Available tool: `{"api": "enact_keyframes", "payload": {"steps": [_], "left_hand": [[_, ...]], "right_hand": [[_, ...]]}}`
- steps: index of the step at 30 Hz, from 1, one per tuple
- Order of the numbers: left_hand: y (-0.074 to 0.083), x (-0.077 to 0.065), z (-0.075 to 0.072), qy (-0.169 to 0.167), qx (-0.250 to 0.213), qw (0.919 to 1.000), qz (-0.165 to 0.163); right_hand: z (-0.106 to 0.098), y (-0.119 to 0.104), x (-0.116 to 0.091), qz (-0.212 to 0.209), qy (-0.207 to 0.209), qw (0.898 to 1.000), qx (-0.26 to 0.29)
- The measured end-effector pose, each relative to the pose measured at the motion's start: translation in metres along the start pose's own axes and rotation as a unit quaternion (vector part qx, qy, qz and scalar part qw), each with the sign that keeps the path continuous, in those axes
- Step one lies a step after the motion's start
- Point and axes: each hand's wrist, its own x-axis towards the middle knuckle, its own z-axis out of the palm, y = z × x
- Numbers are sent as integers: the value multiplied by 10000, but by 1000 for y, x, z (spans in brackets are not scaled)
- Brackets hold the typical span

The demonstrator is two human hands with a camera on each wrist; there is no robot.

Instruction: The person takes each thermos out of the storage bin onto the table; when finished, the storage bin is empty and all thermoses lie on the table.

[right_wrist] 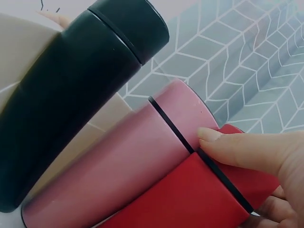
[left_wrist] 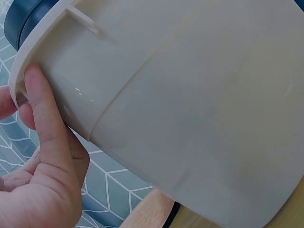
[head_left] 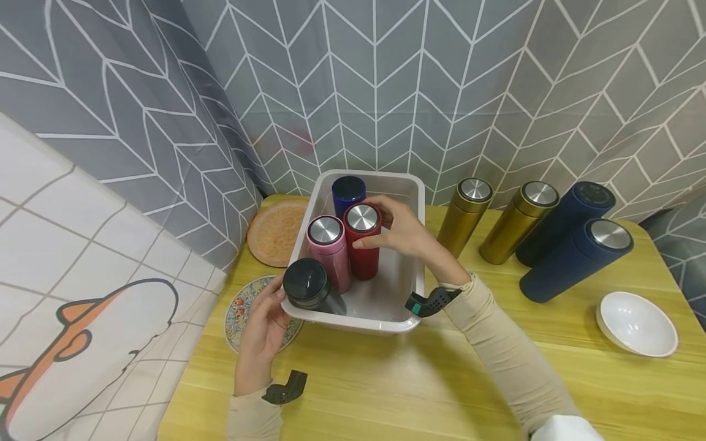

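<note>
A white plastic bin (head_left: 380, 315) holds several thermos bottles standing upright or leaning. My right hand (head_left: 398, 228) grips the red thermos (head_left: 364, 251) near its lid, thumb across the front and fingers behind. Right beside it stands the pink thermos (right_wrist: 128, 161), touching the red one. A black thermos (head_left: 306, 285) leans in the near left corner, and a blue thermos (head_left: 349, 191) stands toward the back. My left hand (head_left: 266, 321) pinches the bin's rim at that near left corner; in the left wrist view its fingers (left_wrist: 45, 111) lie against the bin's outer wall.
Right of the bin stand two gold thermoses (head_left: 466, 214) and two dark blue thermoses (head_left: 573, 260). A white bowl (head_left: 637, 324) sits at the right. On the left lie a round woven-looking mat (head_left: 276, 233) and a patterned plate (head_left: 239, 315). A patterned curtain (head_left: 375, 92) hangs behind the table.
</note>
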Motion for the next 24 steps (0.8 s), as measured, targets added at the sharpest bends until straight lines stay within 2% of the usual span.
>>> {"api": "enact_keyframes", "payload": {"steps": [8, 14, 24], "left_hand": [[-3, -1, -1, 174, 237, 9995, -63], [-3, 0, -1, 190, 247, 9995, -24], [0, -1, -1, 145, 171, 9997, -13]], "right_hand": [[2, 6, -4, 119, 255, 9993, 259], [0, 4, -7, 152, 469, 9980, 390], [-6, -16, -19, -338, 710, 9946, 678]]}}
